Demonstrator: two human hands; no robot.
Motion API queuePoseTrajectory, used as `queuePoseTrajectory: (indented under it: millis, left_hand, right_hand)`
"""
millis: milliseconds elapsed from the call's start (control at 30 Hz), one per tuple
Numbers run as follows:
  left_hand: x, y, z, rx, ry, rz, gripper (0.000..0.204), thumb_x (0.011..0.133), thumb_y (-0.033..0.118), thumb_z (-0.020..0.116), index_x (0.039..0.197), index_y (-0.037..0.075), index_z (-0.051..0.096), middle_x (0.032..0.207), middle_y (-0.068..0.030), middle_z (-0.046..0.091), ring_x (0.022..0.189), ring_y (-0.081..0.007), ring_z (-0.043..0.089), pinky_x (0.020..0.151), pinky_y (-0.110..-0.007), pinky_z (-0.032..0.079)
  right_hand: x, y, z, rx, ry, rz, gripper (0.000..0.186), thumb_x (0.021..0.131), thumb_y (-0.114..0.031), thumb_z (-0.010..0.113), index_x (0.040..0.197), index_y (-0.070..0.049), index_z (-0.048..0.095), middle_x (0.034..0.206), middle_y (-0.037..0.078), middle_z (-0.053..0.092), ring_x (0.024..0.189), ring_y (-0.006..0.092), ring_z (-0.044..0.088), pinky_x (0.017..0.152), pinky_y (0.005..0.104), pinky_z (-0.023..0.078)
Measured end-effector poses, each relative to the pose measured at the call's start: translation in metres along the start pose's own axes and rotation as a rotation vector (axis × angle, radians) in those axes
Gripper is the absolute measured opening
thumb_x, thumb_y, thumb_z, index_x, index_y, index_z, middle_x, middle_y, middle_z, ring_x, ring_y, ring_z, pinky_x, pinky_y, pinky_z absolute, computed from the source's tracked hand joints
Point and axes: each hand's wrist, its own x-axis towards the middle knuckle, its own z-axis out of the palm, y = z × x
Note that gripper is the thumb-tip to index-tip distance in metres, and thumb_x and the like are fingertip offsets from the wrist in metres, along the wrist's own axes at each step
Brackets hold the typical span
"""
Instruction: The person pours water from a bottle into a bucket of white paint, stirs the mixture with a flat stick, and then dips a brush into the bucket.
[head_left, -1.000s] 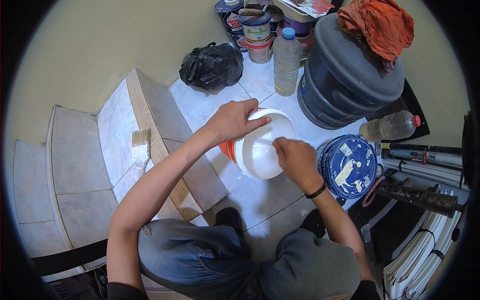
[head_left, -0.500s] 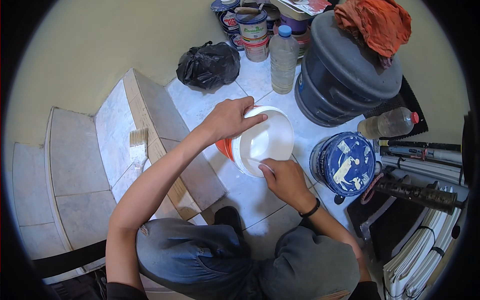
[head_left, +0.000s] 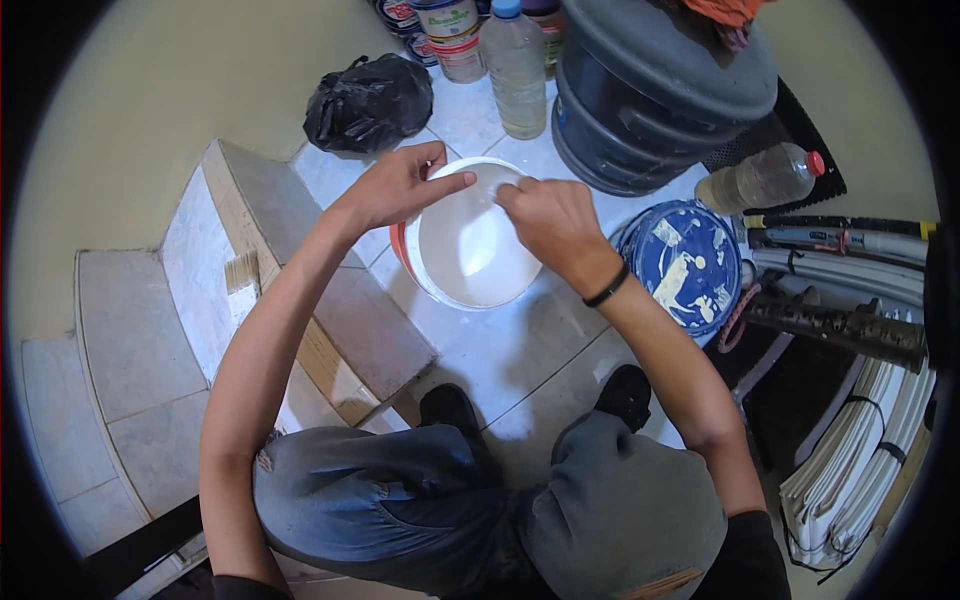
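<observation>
My left hand (head_left: 398,188) grips the upper left rim of a white-lined bucket (head_left: 440,265) with orange outside, thumb over the lip. My right hand (head_left: 555,225), with a black band on its wrist, is at the bucket's upper right inner rim, fingers pinched; whatever they hold is too small or hidden to make out. Right of the bucket stands a blue-lidded tub (head_left: 680,260) splashed with cream paint. A brush (head_left: 242,275) lies on the tiled step to the left, partly behind my forearm.
A black plastic bag (head_left: 368,105), an upright bottle (head_left: 512,85), paint cans (head_left: 450,40) and a large dark container (head_left: 660,100) stand behind. A bottle (head_left: 760,180) lies right, above poles (head_left: 835,235) and bundled white strips (head_left: 850,460). Tiled steps (head_left: 140,340) rise at the left.
My right hand has moved from the bucket's front rim up to its upper right side. My left hand still grips the rim. The view has shifted slightly.
</observation>
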Motion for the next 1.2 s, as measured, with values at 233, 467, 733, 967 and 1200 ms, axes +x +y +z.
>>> queuePoseTrajectory:
  millis: [233,467,733,967,1200]
  left_hand:
    - [-0.007,0.011,-0.004,-0.016,-0.014,-0.052,0.050,0.096,0.046,0.076,0.076,0.012,0.046,0.064,0.0067,0.042,0.060,-0.0036,0.041,0.051,-0.026,0.034]
    - [-0.007,0.011,-0.001,-0.002,-0.030,-0.020,0.050,0.097,0.044,0.076,0.076,0.011,0.045,0.067,0.0065,0.039,0.063,-0.0049,0.037,0.054,-0.027,0.032]
    - [-0.003,0.014,0.000,0.013,-0.036,0.002,0.048,0.097,0.043,0.075,0.077,0.011,0.047,0.068,0.0066,0.040,0.064,-0.0048,0.038,0.055,-0.027,0.033]
    - [-0.002,0.004,-0.004,0.026,-0.012,-0.028,0.047,0.098,0.043,0.075,0.078,0.011,0.047,0.068,0.0067,0.042,0.064,-0.0042,0.039,0.054,-0.026,0.033]
    - [0.001,-0.002,-0.005,-0.008,-0.012,-0.040,0.045,0.099,0.043,0.073,0.079,0.012,0.048,0.068,0.0071,0.045,0.063,-0.0022,0.041,0.053,-0.024,0.034]
  right_hand:
    - [-0.016,-0.009,0.007,-0.003,-0.055,0.079,0.009,0.085,-0.011,0.062,0.079,-0.006,0.068,0.072,0.013,0.070,0.063,0.0306,0.073,0.056,0.0425,0.056]
    - [-0.050,-0.051,-0.021,0.264,-0.322,0.252,0.019,0.088,-0.015,0.063,0.075,-0.004,0.072,0.072,0.022,0.070,0.070,0.0379,0.073,0.065,0.0503,0.057]
    - [-0.014,-0.044,0.005,0.399,-0.193,0.342,0.026,0.096,-0.024,0.064,0.083,-0.005,0.076,0.076,0.021,0.072,0.073,0.0407,0.073,0.070,0.0525,0.056]
    - [-0.039,-0.023,0.007,0.202,-0.124,0.330,0.017,0.096,-0.018,0.062,0.086,-0.006,0.070,0.076,0.017,0.072,0.069,0.0382,0.071,0.062,0.0498,0.056]
    - [-0.043,-0.068,0.017,0.241,-0.217,0.245,0.016,0.097,-0.016,0.060,0.090,-0.006,0.071,0.076,0.014,0.072,0.068,0.0352,0.072,0.061,0.0466,0.056]
